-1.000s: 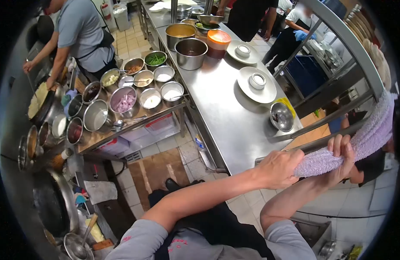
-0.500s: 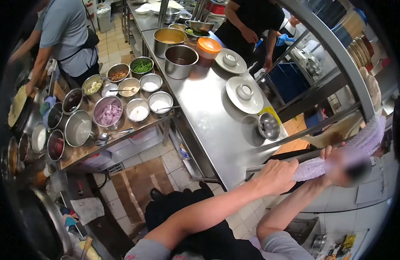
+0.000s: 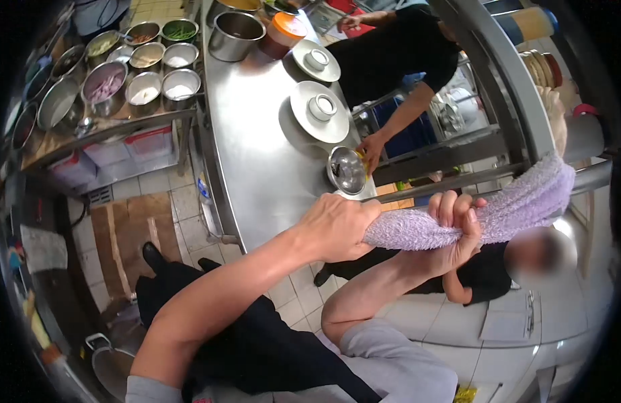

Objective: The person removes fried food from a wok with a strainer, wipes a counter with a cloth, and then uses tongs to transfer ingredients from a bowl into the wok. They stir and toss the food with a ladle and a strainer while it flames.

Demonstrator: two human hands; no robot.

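A lavender terry towel (image 3: 525,198) is stretched between my hands and on toward the upper right, where its far part lies against a metal post. My left hand (image 3: 341,227) is closed round the towel's left end, knuckles up. Further right, my right hand (image 3: 458,225) wraps its fingers round the twisted middle. Beyond my left hand, a small steel bowl (image 3: 347,170) sits at the steel table's edge, beside two white plates (image 3: 319,111) (image 3: 315,60), each with a small white bowl on it.
The steel table (image 3: 246,168) carries a steel pot (image 3: 236,37) and an orange-lidded tub (image 3: 283,32). Ingredient bowls (image 3: 105,87) stand at the left. Across the table, a person in black (image 3: 398,60) has a hand by the steel bowl. Another person (image 3: 488,275) is at the right.
The view has swung right. Both hands, still on the towel, sit further left and higher in view. The person across the table has brought a hand to the steel bowl.
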